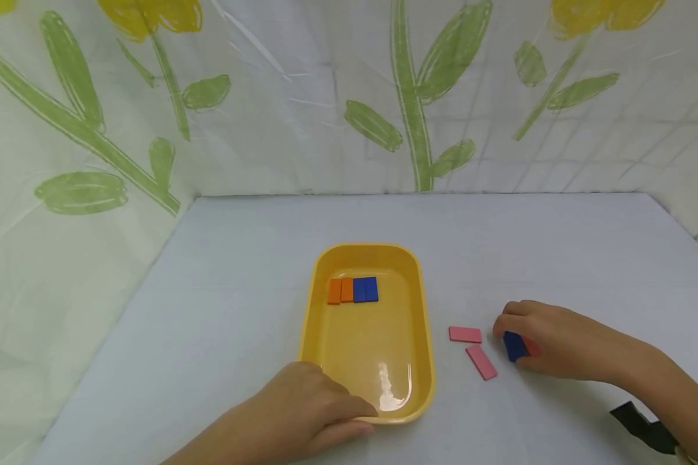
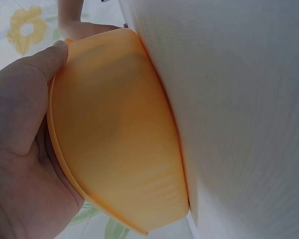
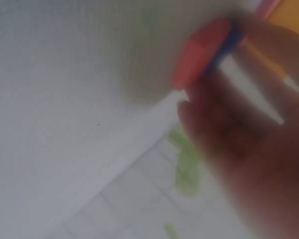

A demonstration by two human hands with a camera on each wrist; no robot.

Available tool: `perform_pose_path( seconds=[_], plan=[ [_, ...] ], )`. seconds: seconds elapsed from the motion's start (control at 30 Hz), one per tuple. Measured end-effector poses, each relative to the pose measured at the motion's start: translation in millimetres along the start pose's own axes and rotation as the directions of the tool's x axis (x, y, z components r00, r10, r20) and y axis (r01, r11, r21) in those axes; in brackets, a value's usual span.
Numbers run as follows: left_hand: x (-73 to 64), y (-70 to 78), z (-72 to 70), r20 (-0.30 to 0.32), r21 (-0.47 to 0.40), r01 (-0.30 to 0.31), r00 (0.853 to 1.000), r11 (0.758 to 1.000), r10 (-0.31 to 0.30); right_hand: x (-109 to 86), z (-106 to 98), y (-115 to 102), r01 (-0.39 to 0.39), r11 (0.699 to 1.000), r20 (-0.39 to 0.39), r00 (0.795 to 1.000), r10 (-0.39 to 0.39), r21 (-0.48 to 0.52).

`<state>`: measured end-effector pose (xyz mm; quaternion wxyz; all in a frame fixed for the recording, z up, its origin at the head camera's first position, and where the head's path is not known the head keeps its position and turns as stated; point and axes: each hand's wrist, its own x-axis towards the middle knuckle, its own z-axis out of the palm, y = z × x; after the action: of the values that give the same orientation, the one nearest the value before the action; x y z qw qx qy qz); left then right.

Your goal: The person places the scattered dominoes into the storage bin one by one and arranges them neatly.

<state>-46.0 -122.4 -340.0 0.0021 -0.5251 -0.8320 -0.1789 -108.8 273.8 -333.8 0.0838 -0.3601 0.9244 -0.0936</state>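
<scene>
I'd worry that the blue tile (image 1: 514,347) and red tile (image 1: 533,348) could slip apart if the right hand (image 1: 551,339) loosens its pinch: both sit between thumb and fingers. Two pink tiles (image 1: 465,334) lie nearby, tray side. The left hand (image 1: 308,411) grips the tray's (image 1: 360,342) near rim.

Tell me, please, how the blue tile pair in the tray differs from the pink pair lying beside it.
The blue pair lies inside the yellow tray, while the pink pair lies on the white surface beside it. The blue pair is aligned side by side; the pink pair is set at differing angles. Both pairs are flat rectangular tiles.
</scene>
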Motion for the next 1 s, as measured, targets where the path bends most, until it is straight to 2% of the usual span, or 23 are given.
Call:
perform_pose_path(
  seconds=[0.23,0.37,0.47,0.63,0.77,0.9,1.0],
  plan=[
    [-0.2,0.2,0.5,-0.012,-0.004,-0.009,1.0,1.0,0.009,6.5,-10,-5,0.077,0.993,-0.031,0.997,-0.074,0.091],
    [0.1,0.5,0.5,-0.032,0.006,-0.021,0.999,1.0,0.022,10.3,-17,-11,0.087,0.988,-0.05,0.995,-0.082,0.129],
    [0.3,0.6,0.4,-0.041,0.012,-0.024,0.999,1.0,0.025,14.0,-20,-16,0.066,0.981,-0.04,0.997,-0.06,0.18],
    [0.0,0.7,0.2,-0.036,0.014,-0.02,0.999,1.0,0.021,22.9,-24,-23,0.083,0.988,-0.08,0.994,-0.073,0.13],
    [-0.4,0.7,0.3,-0.034,0.016,-0.02,0.999,1.0,0.02,31.3,-24,-25,0.164,0.986,-0.165,0.974,-0.157,0.032],
    [-0.5,0.7,0.7,-0.041,0.023,-0.024,0.999,0.999,0.025,40.3,-27,-27,0.271,0.962,-0.236,0.933,-0.27,-0.03],
    [-0.6,0.8,0.6,-0.035,0.028,-0.019,0.999,0.999,0.02,47.5,-33,-29,0.321,0.945,-0.262,0.908,-0.327,-0.067]
  ],
)
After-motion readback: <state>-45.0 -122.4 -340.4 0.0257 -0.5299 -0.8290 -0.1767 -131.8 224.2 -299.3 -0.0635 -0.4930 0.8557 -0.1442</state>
